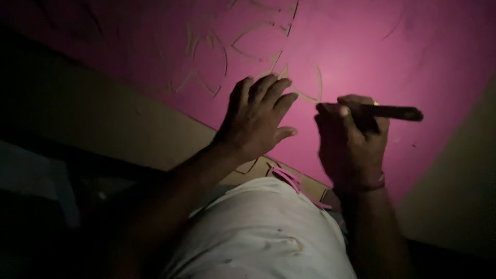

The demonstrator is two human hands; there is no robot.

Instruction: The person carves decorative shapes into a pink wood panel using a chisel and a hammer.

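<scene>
Head view, dim light: left hand (258,116) flat w/ fingers spread on pink sheet (356,57), just beside cut curves. Right hand (351,139) fisted round dark knife (390,112). Blade could slip toward left fingers; poor light adds risk.

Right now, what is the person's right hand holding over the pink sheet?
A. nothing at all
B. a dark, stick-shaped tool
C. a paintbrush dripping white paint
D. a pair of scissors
B: the right hand is closed around a dark, stick-shaped tool that juts out to the side over the pink sheet, while the left hand lies open and flat on the sheet beside the cut curved lines.
</scene>
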